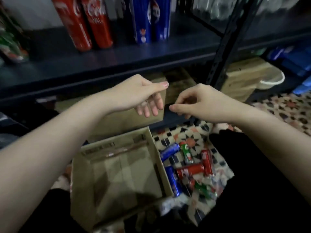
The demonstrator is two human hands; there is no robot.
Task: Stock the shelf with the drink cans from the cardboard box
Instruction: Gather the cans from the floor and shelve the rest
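Note:
An open cardboard box [117, 174] sits on the floor below me, with no cans inside. Several red, blue and green drink cans [190, 167] lie on their sides on the patterned floor right of it. On the dark shelf [117, 56] stand two red cans [87, 22] and two blue cans [151, 21]. My left hand [139, 95] hovers in front of the shelf edge, fingers apart, holding nothing. My right hand [196, 101] is beside it, fingers curled loosely, with nothing visible in it.
A green pack [10, 39] stands at the shelf's far left. A black upright post [223, 47] divides the shelving. Brown cardboard boxes [244, 78] sit under the shelf, with a white bowl-like item and blue packs at the right. The floor is tiled in a pattern.

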